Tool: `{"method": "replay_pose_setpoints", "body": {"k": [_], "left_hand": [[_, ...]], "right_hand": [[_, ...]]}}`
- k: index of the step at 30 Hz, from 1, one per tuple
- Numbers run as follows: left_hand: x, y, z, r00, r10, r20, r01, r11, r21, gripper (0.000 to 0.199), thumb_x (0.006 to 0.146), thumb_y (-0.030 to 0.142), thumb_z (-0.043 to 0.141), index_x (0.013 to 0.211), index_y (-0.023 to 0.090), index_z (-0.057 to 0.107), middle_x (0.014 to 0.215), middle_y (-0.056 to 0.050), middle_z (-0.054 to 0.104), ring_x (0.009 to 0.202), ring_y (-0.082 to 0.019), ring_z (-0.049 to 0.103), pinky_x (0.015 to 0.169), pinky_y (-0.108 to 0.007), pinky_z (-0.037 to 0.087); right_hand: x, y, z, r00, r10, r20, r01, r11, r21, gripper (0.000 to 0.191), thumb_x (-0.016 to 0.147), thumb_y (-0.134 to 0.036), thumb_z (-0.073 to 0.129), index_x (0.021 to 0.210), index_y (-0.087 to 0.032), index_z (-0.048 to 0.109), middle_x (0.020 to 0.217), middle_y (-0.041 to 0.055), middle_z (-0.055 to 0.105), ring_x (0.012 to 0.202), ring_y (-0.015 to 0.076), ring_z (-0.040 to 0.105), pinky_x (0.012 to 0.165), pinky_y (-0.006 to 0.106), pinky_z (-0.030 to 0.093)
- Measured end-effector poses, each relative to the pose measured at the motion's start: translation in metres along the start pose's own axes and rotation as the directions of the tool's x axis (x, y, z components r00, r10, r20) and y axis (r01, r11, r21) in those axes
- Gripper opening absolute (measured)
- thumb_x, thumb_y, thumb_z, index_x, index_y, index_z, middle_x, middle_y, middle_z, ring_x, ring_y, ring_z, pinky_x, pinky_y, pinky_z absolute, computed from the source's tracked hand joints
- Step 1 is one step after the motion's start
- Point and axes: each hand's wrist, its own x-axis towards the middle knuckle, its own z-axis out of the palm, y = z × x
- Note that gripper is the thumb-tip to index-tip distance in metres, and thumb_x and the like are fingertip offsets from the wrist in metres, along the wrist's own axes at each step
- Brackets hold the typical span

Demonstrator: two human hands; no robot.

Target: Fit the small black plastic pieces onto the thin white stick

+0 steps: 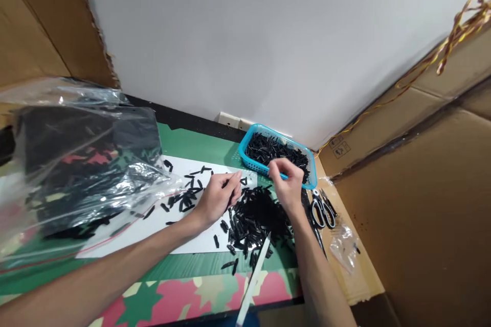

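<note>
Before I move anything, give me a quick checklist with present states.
1. Both hands visible: ok, left hand beside the black pile, right hand by the blue basket.
2. Left hand empty: cannot tell, its curled fingers hide the inside.
3. Basket upright: ok, black pieces inside.
4. Loose pieces all in the pile: not ok, some are scattered on the white sheet.
5. White strip off the pile: not ok, its tip overlaps it.
6. Scissors out of both hands: ok.

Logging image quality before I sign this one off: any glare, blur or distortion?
Head view: glare streaks the clear plastic bag; the black pile merges into near-solid dark at its middle; wide-angle stretch seems to lengthen both forearms towards the lower corners; fine print on the cardboard is too soft to read.
</note>
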Motion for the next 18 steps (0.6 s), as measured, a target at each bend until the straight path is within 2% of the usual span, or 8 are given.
{"method": "replay_pose_setpoints", "body": {"k": [1,3,5,7,9,12,15,18], "left_hand": [[0.0,0.0,0.0,1.0,0.005,0.002,-0.005,1.0,-0.008,0.057,0.098,0.058,0.057,0.056,0.019,0.052,0.046,0.001,0.048,0.041,-0.009,0.041,0.04,-0.021,0.03],[-0.001,0.0,0.001,1.0,0.004,0.009,-0.004,0.999,-0.044,0.058,0.096,0.06,0.058,0.056,0.019,0.052,0.045,0.001,0.049,0.04,-0.009,0.041,0.039,-0.021,0.029],[-0.003,0.001,0.001,1.0,-0.004,0.005,0.005,0.997,-0.078,0.057,0.096,0.06,0.058,0.057,0.019,0.051,0.045,0.001,0.048,0.039,-0.009,0.041,0.039,-0.021,0.029],[-0.004,0.003,0.002,1.0,-0.019,0.009,0.019,0.996,-0.092,0.057,0.096,0.06,0.058,0.057,0.019,0.051,0.045,0.002,0.048,0.039,-0.009,0.041,0.04,-0.021,0.031],[-0.005,0.004,0.003,1.0,-0.025,0.007,0.026,0.995,-0.099,0.057,0.096,0.06,0.058,0.058,0.019,0.051,0.045,0.002,0.048,0.039,-0.009,0.041,0.041,-0.021,0.032],[-0.005,0.004,0.003,1.0,-0.006,-0.015,0.005,0.997,-0.08,0.057,0.096,0.06,0.059,0.057,0.019,0.052,0.045,0.002,0.048,0.039,-0.009,0.042,0.041,-0.022,0.032],[-0.005,0.003,0.003,1.0,0.002,-0.008,-0.003,0.998,-0.068,0.057,0.097,0.059,0.058,0.057,0.018,0.051,0.046,0.002,0.049,0.039,-0.008,0.042,0.042,-0.021,0.032],[-0.005,0.002,0.002,1.0,-0.006,0.001,0.006,0.998,-0.055,0.056,0.097,0.058,0.057,0.059,0.018,0.051,0.047,0.002,0.049,0.04,-0.008,0.041,0.042,-0.021,0.032]], "right_hand": [[0.007,0.001,-0.003,0.999,0.019,-0.033,-0.02,0.999,-0.034,0.025,0.099,-0.039,0.058,0.096,-0.018,0.072,0.079,0.004,0.071,0.072,0.0186,0.064,0.073,0.032,0.052],[0.013,0.003,-0.003,0.999,0.018,-0.028,-0.021,0.993,-0.117,0.028,0.097,-0.036,0.063,0.118,-0.019,0.07,0.09,0.0059,0.074,0.081,0.021,0.068,0.081,0.035,0.054],[0.007,0.002,0.002,0.998,-0.057,-0.018,0.053,0.985,-0.161,0.033,0.097,-0.033,0.064,0.127,-0.019,0.068,0.104,0.0095,0.075,0.092,0.0229,0.068,0.091,0.038,0.053],[-0.007,-0.001,0.011,0.994,-0.104,0.04,0.107,0.991,-0.085,0.025,0.101,-0.031,0.059,0.121,-0.02,0.07,0.109,0.0107,0.074,0.094,0.0225,0.068,0.09,0.037,0.053],[-0.024,-0.005,0.021,0.99,-0.062,0.124,0.056,0.997,0.05,0.024,0.102,-0.031,0.06,0.121,-0.021,0.071,0.108,0.0089,0.075,0.092,0.0207,0.069,0.085,0.034,0.054],[-0.04,-0.01,0.035,0.978,-0.022,0.206,-0.01,0.988,0.155,0.018,0.101,-0.031,0.063,0.11,-0.02,0.075,0.102,0.0065,0.077,0.087,0.0192,0.07,0.083,0.031,0.055],[-0.043,-0.009,0.041,0.976,0.001,0.217,-0.045,0.98,0.196,0.017,0.101,-0.031,0.062,0.101,-0.02,0.076,0.095,0.0055,0.078,0.082,0.0183,0.071,0.079,0.03,0.056],[-0.042,-0.007,0.041,0.976,0.018,0.216,-0.063,0.977,0.205,0.018,0.101,-0.031,0.063,0.103,-0.02,0.076,0.096,0.0059,0.079,0.082,0.0183,0.072,0.078,0.029,0.057]]}}
